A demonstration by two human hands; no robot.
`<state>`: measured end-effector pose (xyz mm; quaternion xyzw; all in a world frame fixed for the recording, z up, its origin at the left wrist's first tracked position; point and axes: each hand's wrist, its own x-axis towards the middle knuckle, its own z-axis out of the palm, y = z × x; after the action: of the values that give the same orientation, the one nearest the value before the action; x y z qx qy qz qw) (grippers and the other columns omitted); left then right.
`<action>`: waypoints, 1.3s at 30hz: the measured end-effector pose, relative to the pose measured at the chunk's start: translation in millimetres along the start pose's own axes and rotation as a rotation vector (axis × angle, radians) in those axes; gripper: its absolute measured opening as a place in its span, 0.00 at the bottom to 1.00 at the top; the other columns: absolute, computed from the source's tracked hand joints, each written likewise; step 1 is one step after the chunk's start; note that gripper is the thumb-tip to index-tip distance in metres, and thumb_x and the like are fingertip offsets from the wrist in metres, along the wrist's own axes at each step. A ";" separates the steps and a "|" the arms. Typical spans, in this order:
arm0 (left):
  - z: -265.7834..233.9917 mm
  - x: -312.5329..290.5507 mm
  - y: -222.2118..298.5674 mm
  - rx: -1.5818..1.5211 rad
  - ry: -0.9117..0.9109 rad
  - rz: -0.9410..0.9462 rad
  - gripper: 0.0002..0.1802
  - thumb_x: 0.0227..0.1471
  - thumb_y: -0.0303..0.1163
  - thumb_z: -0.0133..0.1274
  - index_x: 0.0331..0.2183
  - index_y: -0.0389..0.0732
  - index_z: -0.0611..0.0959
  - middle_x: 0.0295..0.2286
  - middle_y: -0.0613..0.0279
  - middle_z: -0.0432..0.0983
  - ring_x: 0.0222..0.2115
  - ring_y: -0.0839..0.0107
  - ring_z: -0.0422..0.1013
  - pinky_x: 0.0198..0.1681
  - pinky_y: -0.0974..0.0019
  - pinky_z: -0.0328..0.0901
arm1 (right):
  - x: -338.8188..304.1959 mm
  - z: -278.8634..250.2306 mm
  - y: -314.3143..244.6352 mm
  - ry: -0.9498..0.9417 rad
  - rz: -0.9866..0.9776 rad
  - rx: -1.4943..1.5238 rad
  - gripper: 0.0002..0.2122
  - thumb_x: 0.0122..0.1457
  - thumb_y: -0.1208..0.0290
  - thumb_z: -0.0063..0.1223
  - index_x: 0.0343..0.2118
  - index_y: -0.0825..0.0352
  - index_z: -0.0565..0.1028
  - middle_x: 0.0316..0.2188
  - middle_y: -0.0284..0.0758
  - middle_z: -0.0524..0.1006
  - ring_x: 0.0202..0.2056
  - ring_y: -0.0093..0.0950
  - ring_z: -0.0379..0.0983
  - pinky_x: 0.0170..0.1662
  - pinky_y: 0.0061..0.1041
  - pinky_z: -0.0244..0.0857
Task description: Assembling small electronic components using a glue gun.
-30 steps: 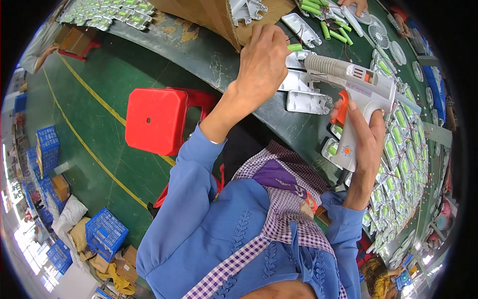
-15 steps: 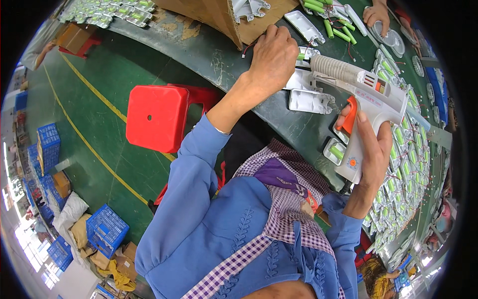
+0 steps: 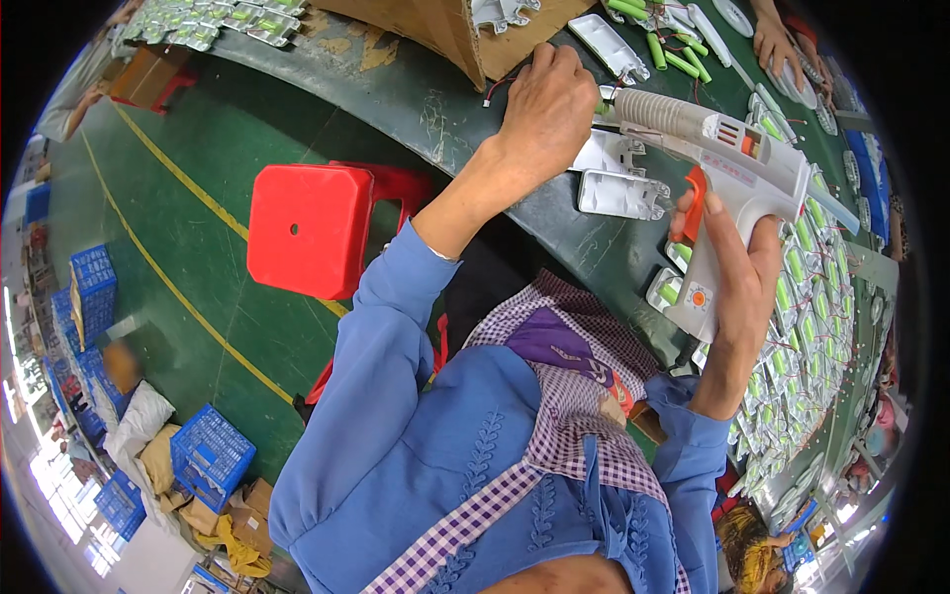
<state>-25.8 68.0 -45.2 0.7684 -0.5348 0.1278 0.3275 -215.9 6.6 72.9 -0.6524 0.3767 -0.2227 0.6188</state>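
Observation:
My right hand [image 3: 744,282] grips a white hot glue gun [image 3: 747,183] by its handle, fingers at the orange trigger. The gun's ribbed front end points left, its tip close beside my left hand [image 3: 549,114]. That hand is closed, with its fingers bent down over the table edge area; what they hold is hidden beneath them. A thin wire with a small white plug [image 3: 487,102] sticks out on its left side. Below the gun's front lie white plastic housings [image 3: 621,194]. Another housing with a green battery cell [image 3: 668,294] sits near the gun's handle.
A cardboard box [image 3: 426,35] with white parts stands beyond my left hand. Loose green cells [image 3: 681,64] lie at the back. Many filled housings [image 3: 792,346] cover the table's right side. Another person's hand [image 3: 777,45] is at the far right. A red stool [image 3: 307,230] stands left.
The glue gun has shifted slightly left and its tip has come closer to my left hand. My left hand has barely moved. The other person's hand has moved a little right.

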 end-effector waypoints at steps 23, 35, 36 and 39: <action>-48.1 -36.9 9.1 0.333 -0.049 -0.260 0.12 0.47 0.28 0.58 0.35 0.33 0.78 0.35 0.54 0.72 0.34 0.58 0.73 0.29 0.59 0.71 | -22.4 -10.9 0.5 0.043 -0.004 0.208 0.19 0.61 0.73 0.47 0.51 0.81 0.63 0.41 0.52 0.76 0.41 0.39 0.77 0.48 0.33 0.70; -54.5 -45.2 0.5 0.385 0.021 -0.074 0.15 0.36 0.23 0.56 0.32 0.31 0.77 0.27 0.53 0.74 0.21 0.67 0.77 0.20 0.67 0.70 | -23.4 -10.3 3.3 -0.002 -0.027 0.242 0.20 0.61 0.73 0.47 0.51 0.81 0.62 0.41 0.53 0.76 0.43 0.41 0.77 0.50 0.35 0.69; -57.3 -42.7 3.6 0.345 0.108 0.005 0.18 0.37 0.23 0.56 0.35 0.30 0.76 0.29 0.52 0.74 0.21 0.67 0.77 0.19 0.68 0.70 | -22.4 -10.3 4.3 0.001 -0.034 0.246 0.20 0.61 0.73 0.47 0.52 0.81 0.62 0.41 0.53 0.76 0.43 0.42 0.77 0.50 0.35 0.69; -56.6 -29.7 14.3 0.436 -0.098 -0.127 0.18 0.47 0.25 0.54 0.42 0.31 0.73 0.33 0.52 0.73 0.23 0.62 0.77 0.21 0.64 0.70 | -24.0 -9.9 1.3 -0.003 -0.021 0.238 0.20 0.61 0.73 0.47 0.52 0.80 0.62 0.41 0.53 0.76 0.43 0.42 0.77 0.50 0.35 0.69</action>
<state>-41.8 123.1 -13.6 0.8582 -0.4606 0.1819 0.1350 -238.4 18.7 77.2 -0.5784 0.3400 -0.2714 0.6900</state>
